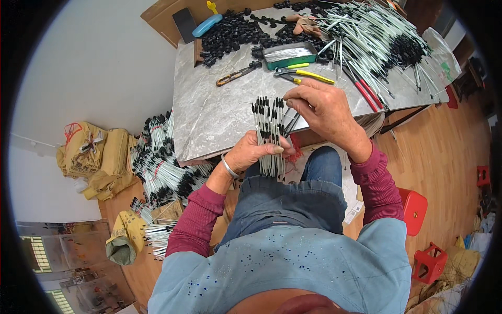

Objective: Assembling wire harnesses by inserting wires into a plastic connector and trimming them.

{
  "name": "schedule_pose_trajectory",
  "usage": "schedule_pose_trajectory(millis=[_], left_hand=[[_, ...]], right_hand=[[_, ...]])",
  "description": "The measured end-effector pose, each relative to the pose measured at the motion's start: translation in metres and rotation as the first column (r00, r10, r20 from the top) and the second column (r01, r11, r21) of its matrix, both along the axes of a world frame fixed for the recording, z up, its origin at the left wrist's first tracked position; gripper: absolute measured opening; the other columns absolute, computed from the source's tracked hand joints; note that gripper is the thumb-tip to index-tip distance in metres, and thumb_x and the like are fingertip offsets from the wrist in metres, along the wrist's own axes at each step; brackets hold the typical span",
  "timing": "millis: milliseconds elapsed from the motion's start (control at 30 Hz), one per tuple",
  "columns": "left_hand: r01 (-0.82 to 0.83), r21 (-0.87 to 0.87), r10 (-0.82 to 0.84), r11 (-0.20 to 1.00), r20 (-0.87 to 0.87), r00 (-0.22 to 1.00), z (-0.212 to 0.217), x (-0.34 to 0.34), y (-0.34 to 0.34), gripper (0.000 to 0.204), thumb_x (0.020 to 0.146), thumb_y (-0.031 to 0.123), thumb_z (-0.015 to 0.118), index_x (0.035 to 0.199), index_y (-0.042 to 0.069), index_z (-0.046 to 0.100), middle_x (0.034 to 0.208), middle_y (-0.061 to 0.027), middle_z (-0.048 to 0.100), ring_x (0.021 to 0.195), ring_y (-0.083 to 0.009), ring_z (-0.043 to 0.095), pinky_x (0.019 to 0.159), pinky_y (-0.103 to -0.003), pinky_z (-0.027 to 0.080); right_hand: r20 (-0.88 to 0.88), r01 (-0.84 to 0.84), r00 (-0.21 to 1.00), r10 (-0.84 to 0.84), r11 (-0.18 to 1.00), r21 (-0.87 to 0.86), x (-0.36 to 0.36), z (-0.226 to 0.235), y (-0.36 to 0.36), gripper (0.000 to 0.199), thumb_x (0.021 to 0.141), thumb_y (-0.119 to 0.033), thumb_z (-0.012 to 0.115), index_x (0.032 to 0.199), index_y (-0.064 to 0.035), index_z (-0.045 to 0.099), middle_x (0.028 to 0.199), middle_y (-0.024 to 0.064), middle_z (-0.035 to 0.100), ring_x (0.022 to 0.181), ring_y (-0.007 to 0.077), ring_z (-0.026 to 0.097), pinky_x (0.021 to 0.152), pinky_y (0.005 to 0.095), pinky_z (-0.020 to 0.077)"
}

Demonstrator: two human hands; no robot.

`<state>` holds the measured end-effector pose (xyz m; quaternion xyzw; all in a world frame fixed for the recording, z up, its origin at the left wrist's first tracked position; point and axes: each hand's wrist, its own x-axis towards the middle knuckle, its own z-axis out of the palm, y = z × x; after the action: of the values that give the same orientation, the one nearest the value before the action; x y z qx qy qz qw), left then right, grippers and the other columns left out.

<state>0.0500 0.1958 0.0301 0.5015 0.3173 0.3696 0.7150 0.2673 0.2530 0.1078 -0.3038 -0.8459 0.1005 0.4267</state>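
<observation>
My left hand (246, 153) is closed around a bundle of thin white rods with black tips (269, 123). The bundle stands upright above my lap, just in front of the table's near edge, tips toward the table. At the right side of the tips, my right hand (327, 104) has its thumb and forefinger pinched together. What it pinches is too small to make out. A fine, wire-like line pokes out to the left of the tips. Between the bundle and my right palm, a few dark rod ends slant.
On the grey table (206, 112) lie a heap of white rods (361, 31), black plastic parts (230, 34), a green tin (290, 63) of thin wires, yellow-handled pliers (314, 75) and a red-handled tool (362, 88). Bundled rods (162, 172) sit at left; a red stool (413, 212) at right.
</observation>
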Motion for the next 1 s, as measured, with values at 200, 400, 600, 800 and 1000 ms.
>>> schedule_pose_trajectory(millis=[200,400,600,800,1000], left_hand=[[0.029,0.004,-0.029,1.000,0.021,0.999,0.001,-0.002,0.000,0.020,0.089,0.011,0.070,0.105,-0.002,0.068,0.099,-0.0164,0.073,0.095,-0.0249,0.072,0.087,-0.038,0.058],[0.024,-0.009,-0.024,1.000,0.000,1.000,0.003,-0.001,0.000,0.021,0.088,0.011,0.070,0.104,-0.001,0.068,0.098,-0.0164,0.073,0.094,-0.0249,0.072,0.087,-0.037,0.057],[0.012,-0.007,-0.012,1.000,-0.036,0.999,0.004,-0.001,0.000,0.020,0.087,0.012,0.071,0.102,-0.001,0.069,0.097,-0.0159,0.074,0.094,-0.0239,0.072,0.087,-0.036,0.057],[0.014,0.011,-0.014,1.000,-0.053,0.999,0.004,-0.001,0.000,0.018,0.088,0.010,0.070,0.101,-0.002,0.069,0.096,-0.0152,0.074,0.093,-0.0236,0.072,0.087,-0.036,0.057],[0.024,-0.022,-0.024,0.999,-0.006,1.000,0.004,-0.001,0.001,0.016,0.088,0.009,0.070,0.100,-0.001,0.068,0.096,-0.0145,0.073,0.093,-0.0241,0.072,0.088,-0.037,0.057]], right_hand=[[-0.084,-0.060,0.995,0.052,0.993,-0.101,0.000,-0.008,0.005,0.007,0.086,-0.011,0.069,0.091,-0.0057,0.070,0.079,0.0079,0.064,0.070,0.0250,0.064,0.059,0.0354,0.0494],[-0.018,-0.002,1.000,0.002,0.999,-0.039,-0.001,-0.004,0.000,0.007,0.085,-0.010,0.070,0.089,-0.0048,0.070,0.078,0.0082,0.065,0.068,0.0254,0.064,0.059,0.0354,0.0498],[-0.022,0.015,1.000,-0.016,0.999,-0.040,-0.003,0.000,-0.006,0.007,0.084,-0.009,0.069,0.088,-0.0037,0.070,0.079,0.0087,0.066,0.068,0.0258,0.065,0.061,0.0354,0.0508],[-0.028,-0.005,1.000,0.003,0.996,-0.085,0.000,-0.005,-0.002,0.008,0.086,-0.010,0.068,0.091,-0.0047,0.071,0.081,0.0086,0.067,0.070,0.0254,0.066,0.062,0.0347,0.0514],[-0.052,-0.042,0.998,0.037,0.994,-0.098,0.001,-0.008,0.005,0.009,0.087,-0.011,0.068,0.093,-0.0055,0.071,0.081,0.0080,0.067,0.071,0.0248,0.066,0.062,0.0349,0.0510]])
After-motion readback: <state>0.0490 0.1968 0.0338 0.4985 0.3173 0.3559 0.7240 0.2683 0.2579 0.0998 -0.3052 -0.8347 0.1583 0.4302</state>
